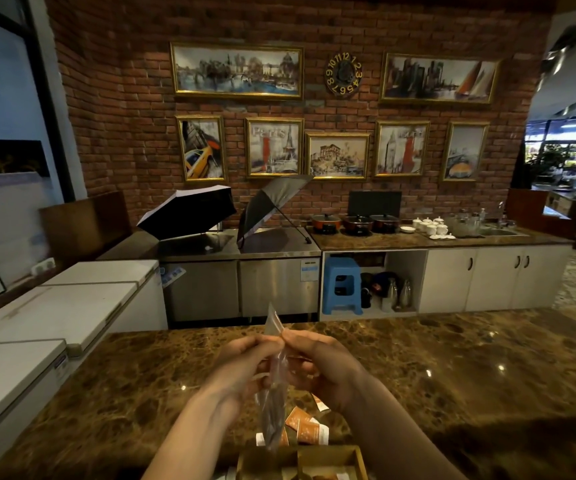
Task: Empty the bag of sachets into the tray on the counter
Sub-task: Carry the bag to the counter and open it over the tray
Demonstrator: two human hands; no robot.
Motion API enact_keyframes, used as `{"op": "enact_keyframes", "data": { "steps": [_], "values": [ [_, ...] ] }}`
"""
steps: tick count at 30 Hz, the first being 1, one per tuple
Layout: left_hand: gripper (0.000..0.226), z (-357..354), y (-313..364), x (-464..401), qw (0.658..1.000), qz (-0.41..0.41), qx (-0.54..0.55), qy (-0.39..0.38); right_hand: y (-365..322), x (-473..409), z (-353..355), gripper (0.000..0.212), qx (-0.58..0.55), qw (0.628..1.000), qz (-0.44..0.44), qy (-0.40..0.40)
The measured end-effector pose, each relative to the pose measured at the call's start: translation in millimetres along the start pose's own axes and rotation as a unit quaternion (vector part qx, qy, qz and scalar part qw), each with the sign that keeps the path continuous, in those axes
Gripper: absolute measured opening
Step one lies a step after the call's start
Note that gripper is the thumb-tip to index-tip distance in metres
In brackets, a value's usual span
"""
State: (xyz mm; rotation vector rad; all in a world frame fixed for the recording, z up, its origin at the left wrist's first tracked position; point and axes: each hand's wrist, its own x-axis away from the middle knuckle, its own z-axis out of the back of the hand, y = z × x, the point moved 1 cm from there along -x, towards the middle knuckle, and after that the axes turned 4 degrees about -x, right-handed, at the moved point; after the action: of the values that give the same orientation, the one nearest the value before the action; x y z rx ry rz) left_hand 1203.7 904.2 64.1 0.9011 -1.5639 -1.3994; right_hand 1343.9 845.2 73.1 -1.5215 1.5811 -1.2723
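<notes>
A clear plastic bag [273, 403] hangs upright between my hands above the brown marble counter [453, 375], with something dark inside its lower part. My left hand [241, 368] pinches the bag's top from the left and my right hand [317, 365] pinches it from the right. Several orange and white sachets [309, 429] lie loose on the counter just under the bag. A wooden tray [328, 457] with dividers sits at the bottom edge of the view, below the bag, and holds a few sachets.
White chest freezers [54, 306] stand along the left. Across the aisle are a steel counter with two open umbrellas [189, 213], a blue stool [342, 285], pots and white cups on a back counter, and a brick wall with framed pictures.
</notes>
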Motion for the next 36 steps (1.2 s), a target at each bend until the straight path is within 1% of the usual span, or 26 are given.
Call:
{"op": "enact_keyframes", "data": {
  "steps": [3,7,10,14,19,25,30,36],
  "values": [
    [0.011,0.2,0.3,-2.8,1.0,0.008,0.019,-0.008,-3.9,-3.0,0.3,0.024,0.011,1.0,0.006,0.0],
    [0.013,-0.5,-1.6,-4.0,1.0,0.002,0.015,-0.004,-1.3,-4.8,1.2,0.019,0.013,1.0,0.01,0.007],
    [0.008,-2.7,-4.2,-2.3,1.0,0.008,0.019,0.017,2.7,-5.0,0.9,0.015,0.03,0.999,0.022,0.024],
    [0.013,-8.2,-6.0,0.4,0.998,0.009,0.002,0.054,4.4,-6.4,-3.3,0.013,0.056,0.997,0.033,0.05],
    [0.012,-16.1,-0.4,-0.7,0.99,-0.026,-0.058,0.129,5.1,-6.4,-11.3,0.017,0.147,0.983,0.077,0.085],
    [0.013,-12.2,-5.5,-16.5,0.956,-0.086,-0.215,0.178,7.6,-11.1,-15.7,0.021,0.21,0.97,0.079,0.097],
    [0.011,-10.6,-6.6,-19.1,0.945,-0.098,-0.249,0.189,8.6,-12.1,-14.7,0.025,0.23,0.967,0.068,0.079],
    [0.01,-13.0,-6.4,-20.5,0.94,-0.082,-0.269,0.195,11.4,-12.5,-13.7,0.025,0.242,0.965,0.051,0.083]
  ]
}}
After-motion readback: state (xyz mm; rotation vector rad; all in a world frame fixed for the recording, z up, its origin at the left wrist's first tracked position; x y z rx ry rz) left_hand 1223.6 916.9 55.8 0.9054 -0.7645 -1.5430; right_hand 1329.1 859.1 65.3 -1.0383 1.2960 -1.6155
